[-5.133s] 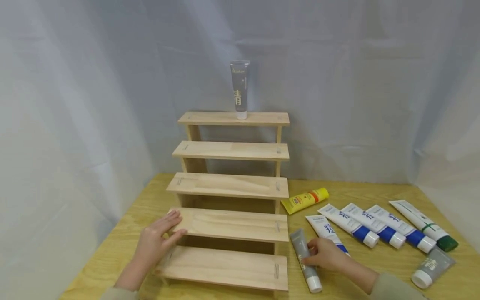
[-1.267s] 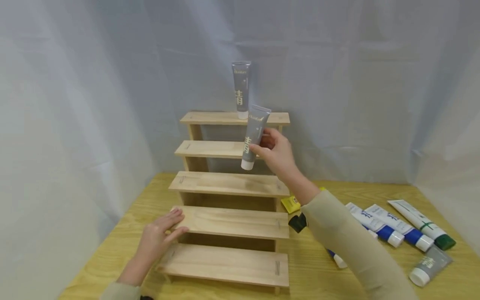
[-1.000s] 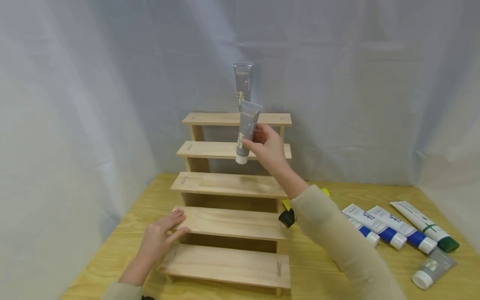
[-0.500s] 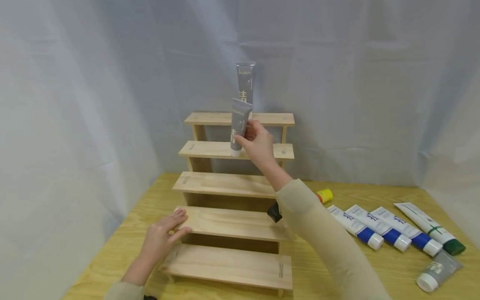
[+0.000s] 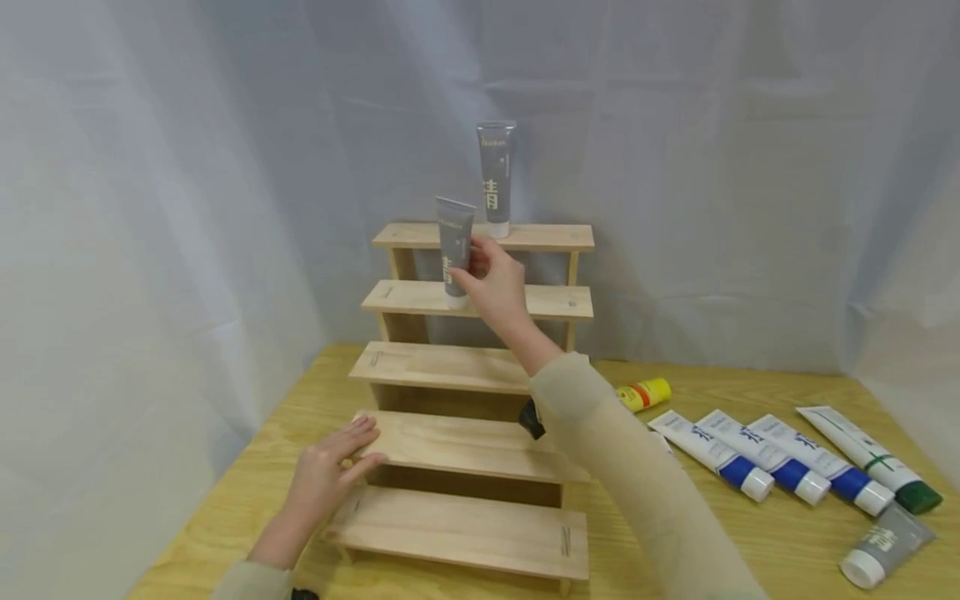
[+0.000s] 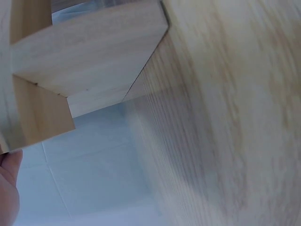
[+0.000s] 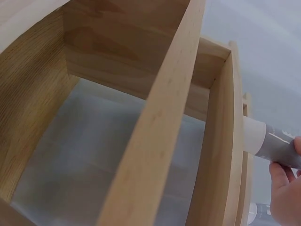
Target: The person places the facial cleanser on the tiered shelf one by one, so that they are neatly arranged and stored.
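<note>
A tiered wooden display stand (image 5: 465, 525) rises in several steps. On the left end of its second step from the bottom, my left hand (image 5: 322, 475) rests with its fingers lying along the board. My right hand (image 5: 495, 283) pinches a grey squeeze tube (image 5: 455, 229) between thumb and fingers, cap down, slightly tilted. Its white cap (image 7: 254, 135) is right at the second step from the top, left of the middle. Another grey tube (image 5: 495, 171) stands upright on its cap on the top step.
Right of the stand, several white tubes with blue bands (image 5: 712, 454) lie on the wooden table (image 5: 247, 500). A yellow tube (image 5: 645, 394), a white tube with a green cap (image 5: 870, 458) and a short grey tube (image 5: 887, 546) lie there too. Pale sheeting (image 5: 675, 208) hangs behind.
My right hand picked up the grey tube from the table beside the stand, raised it, then moved it left and down onto the second-highest step. My left hand stayed on its step.
</note>
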`<state>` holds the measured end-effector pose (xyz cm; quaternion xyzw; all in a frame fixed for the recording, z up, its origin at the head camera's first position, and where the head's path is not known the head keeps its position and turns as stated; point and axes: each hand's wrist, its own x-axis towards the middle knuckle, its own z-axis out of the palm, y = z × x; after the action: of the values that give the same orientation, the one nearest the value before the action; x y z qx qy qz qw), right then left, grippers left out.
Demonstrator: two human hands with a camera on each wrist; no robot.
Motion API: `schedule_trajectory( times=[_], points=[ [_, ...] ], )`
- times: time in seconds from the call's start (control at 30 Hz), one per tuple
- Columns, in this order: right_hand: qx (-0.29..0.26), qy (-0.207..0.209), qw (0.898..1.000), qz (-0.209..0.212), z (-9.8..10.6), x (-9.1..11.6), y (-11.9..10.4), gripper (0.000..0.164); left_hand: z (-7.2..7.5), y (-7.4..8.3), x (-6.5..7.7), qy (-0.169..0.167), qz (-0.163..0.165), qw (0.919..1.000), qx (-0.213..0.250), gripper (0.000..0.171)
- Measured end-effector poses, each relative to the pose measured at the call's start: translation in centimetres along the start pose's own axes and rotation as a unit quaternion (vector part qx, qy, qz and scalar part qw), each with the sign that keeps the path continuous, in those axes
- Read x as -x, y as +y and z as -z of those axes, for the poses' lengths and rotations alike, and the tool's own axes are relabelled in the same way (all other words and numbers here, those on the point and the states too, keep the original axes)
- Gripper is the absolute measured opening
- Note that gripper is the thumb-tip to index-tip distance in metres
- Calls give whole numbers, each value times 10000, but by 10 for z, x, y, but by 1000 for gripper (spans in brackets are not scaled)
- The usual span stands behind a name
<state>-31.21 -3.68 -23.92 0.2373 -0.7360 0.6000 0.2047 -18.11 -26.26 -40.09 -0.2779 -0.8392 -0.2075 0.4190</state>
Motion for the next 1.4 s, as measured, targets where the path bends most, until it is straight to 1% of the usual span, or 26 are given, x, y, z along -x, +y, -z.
schedule_trajectory(
  times=[0.23, 0.33, 0.43, 0.63, 0.8, 0.97, 1.07, 1.23, 1.4],
  points=[
    [-175, 95, 9998, -31, -8, -2, 2, 41, 0, 0, 1, -41, -38, 10000, -38, 56],
    [-315, 123, 9994, -40, -10, -2, 4, 40, -1, 0, 2, -46, -31, 10000, -50, 56],
    [-325, 145, 9994, -26, -11, -3, 5, 38, -1, 0, 2, -45, -5, 10000, -56, 56],
    [-120, 15, 9999, -83, -10, -2, 7, 38, -1, 1, 1, -57, -12, 10000, -28, 55],
    [260, -84, 9996, -79, -9, 1, 10, 46, 0, 2, 1, -101, 62, 9999, -6, 53],
    [405, -145, 9991, -61, -10, 6, 11, 52, 0, 2, 0, -110, 57, 9999, -16, 54],
    [381, -120, 9990, -193, -10, 7, 11, 48, -1, 1, -1, -77, 21, 10000, -17, 55],
    [549, -66, 9973, -478, -9, 10, 13, 37, -3, 1, 0, 7, -55, 10000, 9, 56],
    [713, 36, 9961, -511, -11, 10, 16, 34, -3, 1, 0, 35, -14, 10000, 30, 55]
  ],
)
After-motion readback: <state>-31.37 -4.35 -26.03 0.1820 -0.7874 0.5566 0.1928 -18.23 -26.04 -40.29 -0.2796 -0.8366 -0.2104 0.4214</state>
